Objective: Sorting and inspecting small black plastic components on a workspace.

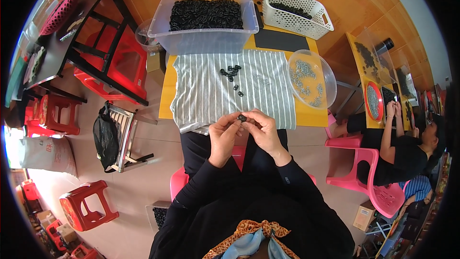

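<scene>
My left hand (224, 134) and my right hand (263, 133) meet at the near edge of the table. Between them, both sets of fingertips pinch a small dark oval piece (242, 117); its finer details are too small to make out. Just beyond lies a grey-and-white striped cloth (201, 86), with several loose black oval pieces (231, 73) scattered near its middle. To the right, a round clear tray (328, 81) holds small silvery parts (304, 69). A large clear plastic tub (203, 42) at the back contains a heap of similar black pieces (206, 14).
A white perforated basket (297, 25) with dark pieces stands at the back right, behind a black flat sheet (280, 41). On the left are a metal-framed stool (127, 139) bearing a black bag and a red stool (88, 206). Another person (407, 153) sits working at the right.
</scene>
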`<state>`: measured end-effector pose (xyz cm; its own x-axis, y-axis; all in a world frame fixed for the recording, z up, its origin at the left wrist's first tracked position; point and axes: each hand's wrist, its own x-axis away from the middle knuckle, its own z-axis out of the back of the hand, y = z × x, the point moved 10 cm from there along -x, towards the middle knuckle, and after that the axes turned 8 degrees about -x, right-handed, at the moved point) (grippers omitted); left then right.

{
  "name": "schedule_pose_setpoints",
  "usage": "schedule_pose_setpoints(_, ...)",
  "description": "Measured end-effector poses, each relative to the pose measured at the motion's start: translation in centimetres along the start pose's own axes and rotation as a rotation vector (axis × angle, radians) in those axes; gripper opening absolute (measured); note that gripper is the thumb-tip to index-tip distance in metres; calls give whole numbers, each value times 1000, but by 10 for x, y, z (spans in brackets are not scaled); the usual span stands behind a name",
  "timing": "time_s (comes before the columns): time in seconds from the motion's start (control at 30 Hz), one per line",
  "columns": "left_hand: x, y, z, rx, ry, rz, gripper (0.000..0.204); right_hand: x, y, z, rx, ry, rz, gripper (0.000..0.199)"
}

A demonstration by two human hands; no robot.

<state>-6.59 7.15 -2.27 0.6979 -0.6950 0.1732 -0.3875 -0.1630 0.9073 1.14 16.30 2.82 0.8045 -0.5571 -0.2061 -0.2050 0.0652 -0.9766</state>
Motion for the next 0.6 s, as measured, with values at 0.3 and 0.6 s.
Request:
schedule_pose_setpoints(0.3,2,3,-9,58,-59,-9,22,4,-33,-1,244,-18,245,28)
schedule_pose_setpoints(0.6,6,10,-14,60,-59,-53,19,10,-46,-5,283,34,295,24)
